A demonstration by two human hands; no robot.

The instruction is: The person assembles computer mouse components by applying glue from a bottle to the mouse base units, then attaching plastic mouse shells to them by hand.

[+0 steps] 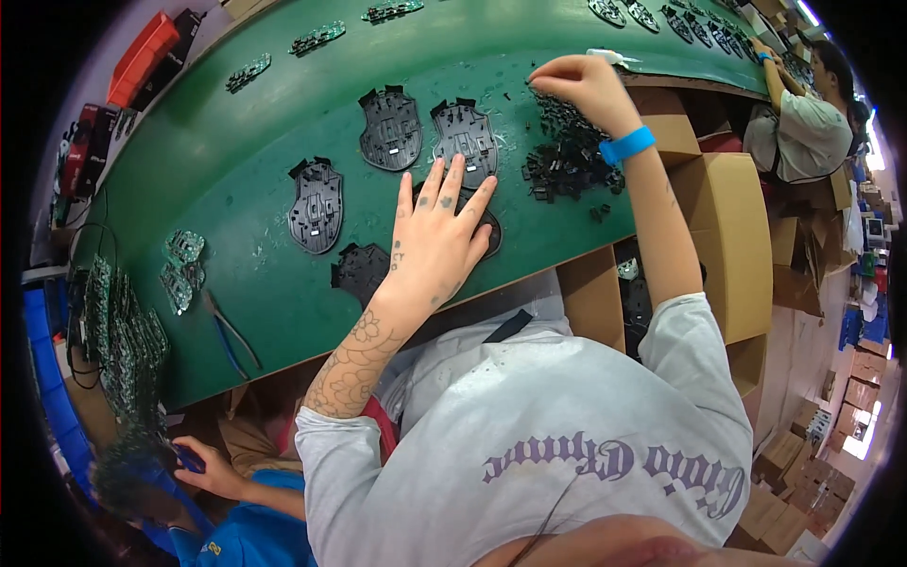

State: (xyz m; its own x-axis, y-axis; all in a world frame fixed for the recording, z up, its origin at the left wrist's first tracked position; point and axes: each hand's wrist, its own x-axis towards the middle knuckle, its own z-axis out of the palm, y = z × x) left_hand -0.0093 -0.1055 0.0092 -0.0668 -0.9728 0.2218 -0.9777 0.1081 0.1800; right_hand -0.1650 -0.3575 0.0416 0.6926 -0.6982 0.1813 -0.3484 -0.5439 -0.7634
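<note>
My left hand (pixel 439 222) lies palm down with its fingers spread, over black plastic mouse bases on the green table. Its fingertips reach the lower part of one mouse base (pixel 466 135); another dark one beneath the palm is mostly covered. Nearby are a second mouse base (pixel 390 130), a third (pixel 316 206) and a partly hidden one (pixel 362 270) beside my wrist. My right hand (pixel 581 87), with a blue band at the wrist, is above the far end of a heap of small black plastic parts (pixel 567 151). Its thumb and forefinger are pinched together; whatever they hold is too small to make out.
Green circuit boards (pixel 316 38) lie along the table's far side. Pliers (pixel 231 335) and stacked circuit boards (pixel 123 331) are at left. A white bottle (pixel 609 58) stands past my right hand. Cardboard boxes (pixel 732 246) adjoin the right edge. Co-workers sit at lower left and far right.
</note>
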